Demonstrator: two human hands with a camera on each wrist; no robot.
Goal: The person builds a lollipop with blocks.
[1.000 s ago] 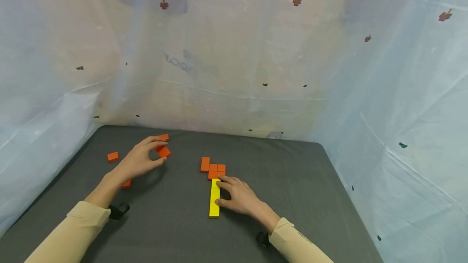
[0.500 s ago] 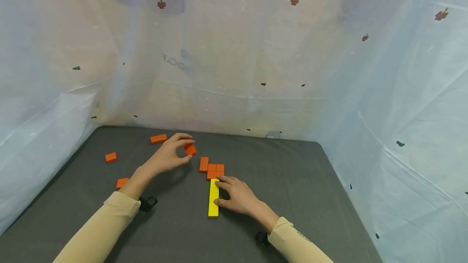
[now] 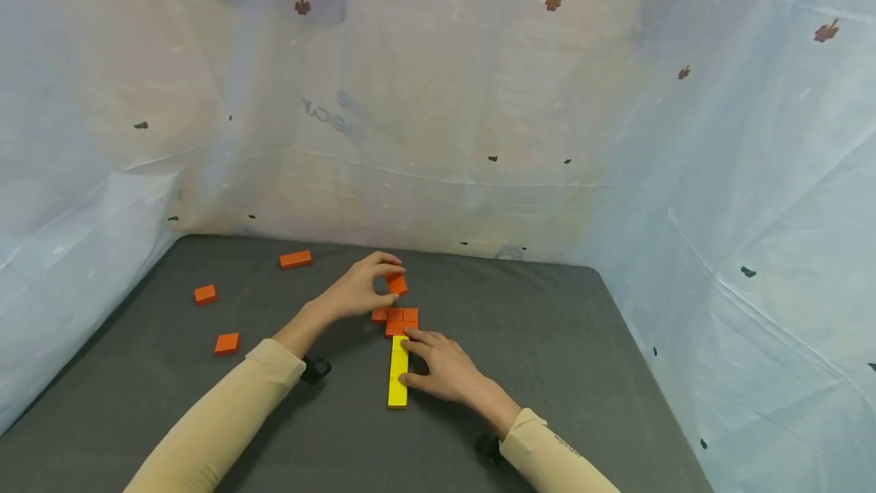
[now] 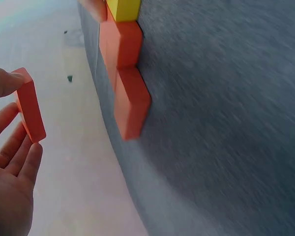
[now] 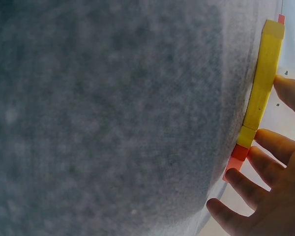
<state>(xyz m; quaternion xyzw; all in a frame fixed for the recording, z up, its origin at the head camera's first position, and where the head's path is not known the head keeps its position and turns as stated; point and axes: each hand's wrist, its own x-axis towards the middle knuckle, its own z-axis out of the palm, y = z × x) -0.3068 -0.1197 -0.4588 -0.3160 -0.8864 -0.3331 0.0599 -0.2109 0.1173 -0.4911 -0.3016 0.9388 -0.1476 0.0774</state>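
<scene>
My left hand [image 3: 354, 292] pinches an orange block [image 3: 397, 284] between thumb and fingertips, above the far end of a group of joined orange blocks [image 3: 402, 327]. The left wrist view shows this held block [image 4: 31, 112] tilted and apart from the orange block [image 4: 132, 103] at the group's end. A yellow strip [image 3: 397, 386] runs from the group toward me, with a short yellow block [image 5: 246, 136] between its long part and the orange ones. My right hand [image 3: 443, 365] lies along its right side, extended fingers touching the yellow pieces and the nearest orange block.
Three loose orange blocks lie on the left of the dark grey table [image 3: 547, 371]: one at the back [image 3: 296, 259], one far left [image 3: 205, 294], one nearer [image 3: 227, 344]. Pale plastic sheeting [image 3: 411, 97] hangs behind the table and along its sides.
My left hand has carried the orange block rightward from beside the back loose block to over the joined group. The right hand stays at the yellow strip.
</scene>
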